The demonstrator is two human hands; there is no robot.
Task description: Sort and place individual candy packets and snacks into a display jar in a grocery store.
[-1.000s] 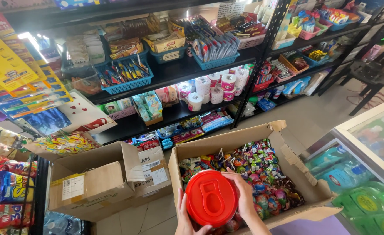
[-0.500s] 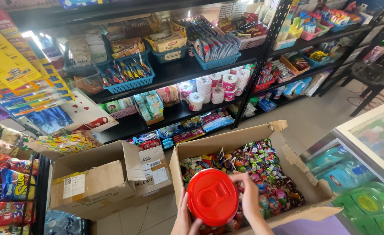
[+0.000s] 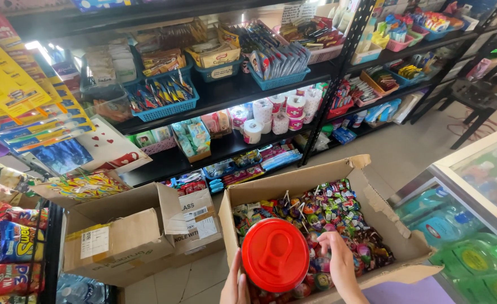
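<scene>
A round red lid (image 3: 275, 254) tops a jar that I hold over an open cardboard box (image 3: 271, 186). My left hand (image 3: 235, 284) grips the jar's left side, below the lid. My right hand (image 3: 342, 266) rests to the right of the lid, fingers curled down among the wrapped lollipops (image 3: 338, 211) that fill the box. The jar's body is hidden under the lid.
A second cardboard box (image 3: 119, 245) stands to the left with its flaps open. Black shelves (image 3: 231, 93) with baskets of snacks, paper rolls and packets run across the back. A glass counter (image 3: 485, 186) stands at the right. Snack bags (image 3: 6, 247) hang at the left.
The view has shifted slightly; the red lid and both hands stay over the box. My right hand has dropped from the lid's edge toward the lollipops.
</scene>
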